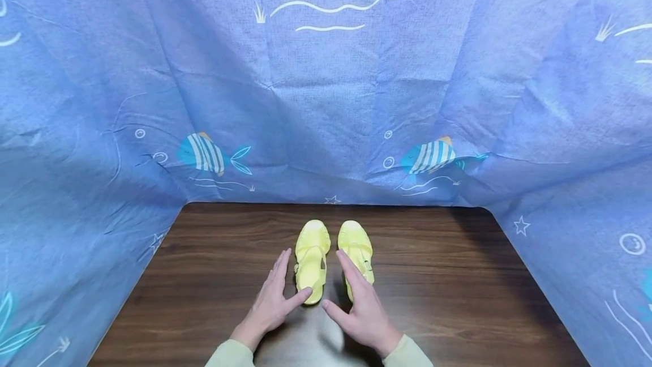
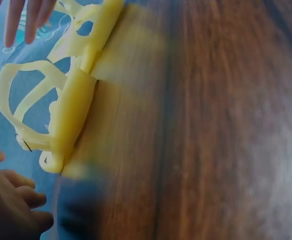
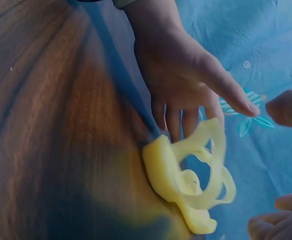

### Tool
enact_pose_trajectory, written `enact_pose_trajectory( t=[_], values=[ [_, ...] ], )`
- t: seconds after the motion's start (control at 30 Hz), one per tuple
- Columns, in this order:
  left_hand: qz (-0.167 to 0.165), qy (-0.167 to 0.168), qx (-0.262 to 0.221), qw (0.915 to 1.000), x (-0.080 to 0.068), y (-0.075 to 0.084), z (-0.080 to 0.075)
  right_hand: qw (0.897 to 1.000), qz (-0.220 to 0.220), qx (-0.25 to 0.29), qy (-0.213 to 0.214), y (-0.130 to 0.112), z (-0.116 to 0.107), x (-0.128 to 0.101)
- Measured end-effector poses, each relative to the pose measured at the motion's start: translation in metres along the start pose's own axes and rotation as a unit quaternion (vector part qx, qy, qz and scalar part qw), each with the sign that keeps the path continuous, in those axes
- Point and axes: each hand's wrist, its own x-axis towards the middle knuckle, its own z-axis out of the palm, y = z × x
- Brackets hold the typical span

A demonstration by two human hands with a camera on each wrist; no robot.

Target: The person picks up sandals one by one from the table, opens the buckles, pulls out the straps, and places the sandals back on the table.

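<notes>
Two yellow strappy sandals stand side by side on the table with toes facing away, a left sandal [image 1: 311,259] and a right sandal [image 1: 354,242]. My left hand [image 1: 270,304] is beside the left sandal, fingers straight and thumb spread, the thumb tip overlapping its heel. Over the inner side of the right sandal extends my right hand [image 1: 361,313], its fingers straight and partly covering the heel. Neither hand grips anything. In the left wrist view a sandal [image 2: 75,110] shows its looped strap and a buckle pin. The right wrist view has a sandal [image 3: 161,170] below an open hand.
The dark wood-grain table [image 1: 214,276] has rounded far corners. A blue cloth [image 1: 326,106] printed with fish and stars hangs behind it and along both sides. Shadows of the hands fall on the tabletop near the front.
</notes>
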Motion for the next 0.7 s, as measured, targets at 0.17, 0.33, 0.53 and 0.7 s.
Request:
enact_pose_trajectory(
  t=[0.17,0.33,0.53,0.7],
  values=[
    [-0.019,-0.019,-0.034,0.9991,0.0,-0.001,0.005,0.999,0.033,0.009,-0.033,-0.002,0.012,0.001],
    [-0.028,-0.044,-0.034,0.9981,0.002,-0.003,0.005,0.994,0.08,0.003,-0.078,0.001,0.024,0.003],
    [-0.022,-0.081,-0.016,0.9963,0.002,-0.007,0.001,0.986,0.121,-0.005,-0.117,0.009,0.036,0.0],
    [-0.019,-0.102,-0.004,0.9946,0.003,-0.009,-0.002,0.982,0.14,-0.004,-0.131,0.016,0.044,0.002]
  ],
)
